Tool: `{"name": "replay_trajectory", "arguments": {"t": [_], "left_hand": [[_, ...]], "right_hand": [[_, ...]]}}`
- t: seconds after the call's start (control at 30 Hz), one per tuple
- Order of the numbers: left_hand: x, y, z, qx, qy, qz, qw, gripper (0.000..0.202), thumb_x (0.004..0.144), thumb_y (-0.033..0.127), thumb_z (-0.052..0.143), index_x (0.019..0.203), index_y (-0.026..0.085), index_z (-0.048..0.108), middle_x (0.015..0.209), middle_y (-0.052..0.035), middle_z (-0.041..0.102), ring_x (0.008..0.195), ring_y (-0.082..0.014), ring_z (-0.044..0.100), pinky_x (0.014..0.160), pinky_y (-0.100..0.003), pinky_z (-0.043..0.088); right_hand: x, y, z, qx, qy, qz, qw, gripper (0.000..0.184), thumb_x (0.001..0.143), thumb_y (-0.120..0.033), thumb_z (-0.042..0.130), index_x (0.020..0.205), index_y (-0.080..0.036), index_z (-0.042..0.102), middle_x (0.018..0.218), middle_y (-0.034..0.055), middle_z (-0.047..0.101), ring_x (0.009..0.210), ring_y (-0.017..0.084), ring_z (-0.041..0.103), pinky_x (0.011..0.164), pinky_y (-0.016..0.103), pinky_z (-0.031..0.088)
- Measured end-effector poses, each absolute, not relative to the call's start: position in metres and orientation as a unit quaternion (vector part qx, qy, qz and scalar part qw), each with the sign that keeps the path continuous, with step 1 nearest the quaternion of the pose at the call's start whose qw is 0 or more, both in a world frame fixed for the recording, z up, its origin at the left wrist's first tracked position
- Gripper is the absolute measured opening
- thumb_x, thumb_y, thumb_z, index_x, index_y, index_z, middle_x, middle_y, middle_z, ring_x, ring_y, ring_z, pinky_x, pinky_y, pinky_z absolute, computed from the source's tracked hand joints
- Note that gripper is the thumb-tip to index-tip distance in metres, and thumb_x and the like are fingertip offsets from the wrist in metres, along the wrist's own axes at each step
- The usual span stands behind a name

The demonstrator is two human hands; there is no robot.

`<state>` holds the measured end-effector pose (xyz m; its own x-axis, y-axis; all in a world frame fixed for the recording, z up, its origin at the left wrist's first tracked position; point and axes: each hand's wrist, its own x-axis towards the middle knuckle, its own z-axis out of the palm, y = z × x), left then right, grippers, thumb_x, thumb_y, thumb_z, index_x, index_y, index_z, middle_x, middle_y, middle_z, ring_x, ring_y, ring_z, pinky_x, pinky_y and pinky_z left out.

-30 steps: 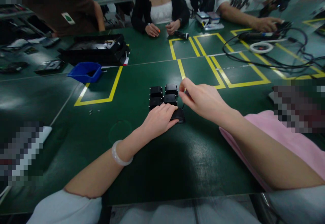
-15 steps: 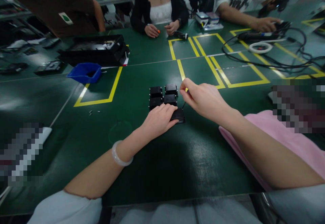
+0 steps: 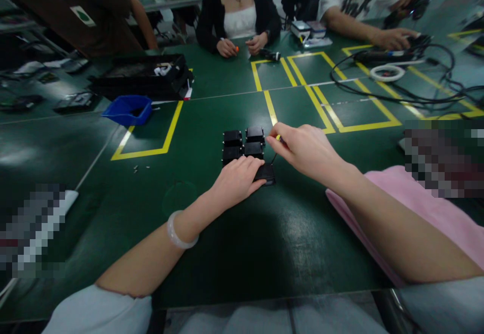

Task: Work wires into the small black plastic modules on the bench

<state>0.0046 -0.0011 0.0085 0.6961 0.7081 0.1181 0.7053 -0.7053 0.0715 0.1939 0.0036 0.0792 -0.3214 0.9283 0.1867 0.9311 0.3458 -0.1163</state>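
Note:
My left hand [image 3: 236, 178] is closed over a black block [image 3: 266, 172] on the green table, pressing it down with the thumb along its near side. Pinched in the fingers of my right hand [image 3: 308, 150] is a screwdriver [image 3: 275, 157] with a thin dark shaft; a bit of yellow shows on its handle. The shaft slants down to the right end of the held block, and its tip is too small to make out. Several similar black blocks [image 3: 232, 138] with small shiny studs on their sides stand in rows just beyond my left hand.
Several tiny metal pieces [image 3: 136, 169] lie left of the blocks. Beyond them are a blue bin [image 3: 130, 112] and a black tray [image 3: 143, 76]. A pink cloth [image 3: 401, 198] lies under my right forearm. Cables [image 3: 449, 61] spread at far right. Co-workers are across the table.
My right hand's fingers have shifted slightly around the screwdriver, and more of its yellow handle shows. My left hand stays on the block.

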Motion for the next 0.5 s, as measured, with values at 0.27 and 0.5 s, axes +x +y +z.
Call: {"name": "replay_trajectory", "arguments": {"t": [0.27, 0.5], "left_hand": [[0.0047, -0.0020, 0.0103, 0.921, 0.385, 0.064, 0.016, 0.037, 0.091, 0.037, 0.058, 0.119, 0.014, 0.050, 0.111, -0.0080, 0.063, 0.100, -0.0236, 0.060, 0.084, -0.035, 0.047], [0.0050, -0.0014, 0.0108, 0.920, 0.385, 0.063, 0.016, 0.036, 0.090, 0.036, 0.059, 0.118, 0.014, 0.050, 0.110, -0.0078, 0.062, 0.099, -0.0234, 0.059, 0.083, -0.035, 0.047]], "right_hand": [[0.1964, 0.0019, 0.0802, -0.559, -0.820, 0.002, 0.122, 0.030, 0.096, -0.031, 0.030, 0.114, -0.019, 0.050, 0.074, 0.0029, 0.066, 0.060, 0.016, 0.055, 0.055, 0.026, 0.023], [0.1947, 0.0025, 0.0809, -0.561, -0.821, -0.008, 0.101, 0.030, 0.097, -0.036, 0.031, 0.108, -0.020, 0.053, 0.072, 0.0023, 0.065, 0.060, 0.016, 0.056, 0.054, 0.026, 0.021]]}}
